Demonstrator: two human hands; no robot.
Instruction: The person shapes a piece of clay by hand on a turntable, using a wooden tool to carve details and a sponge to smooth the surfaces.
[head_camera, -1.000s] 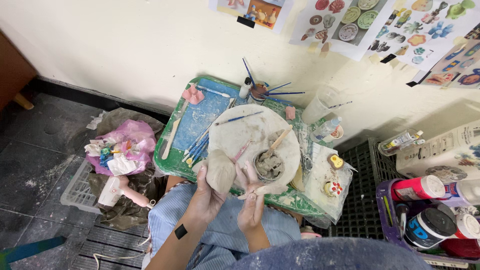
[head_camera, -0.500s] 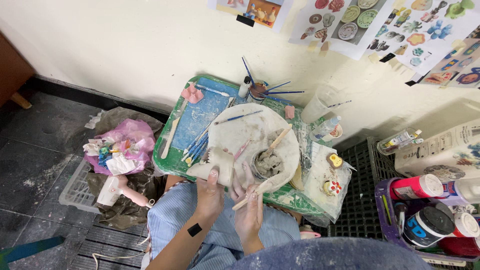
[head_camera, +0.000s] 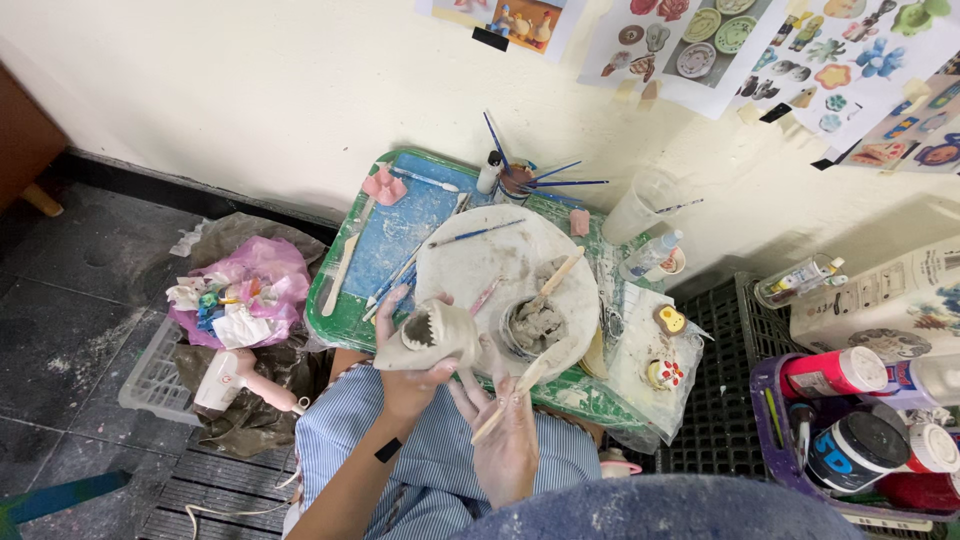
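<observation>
In the head view, a grey unfired clay shark-head piece with a toothed open mouth (head_camera: 428, 337) is gripped by the curled fingers of the left hand (head_camera: 410, 380). A thin wooden modelling stick (head_camera: 512, 394) is pinched in the right hand (head_camera: 505, 440), just beside the piece, above a round white board (head_camera: 470, 265).

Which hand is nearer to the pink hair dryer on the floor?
The left hand. It holds the clay piece on the side toward the hair dryer. The right hand, gripping a wooden stick, is farther from it, on the other side of the lap.
</observation>
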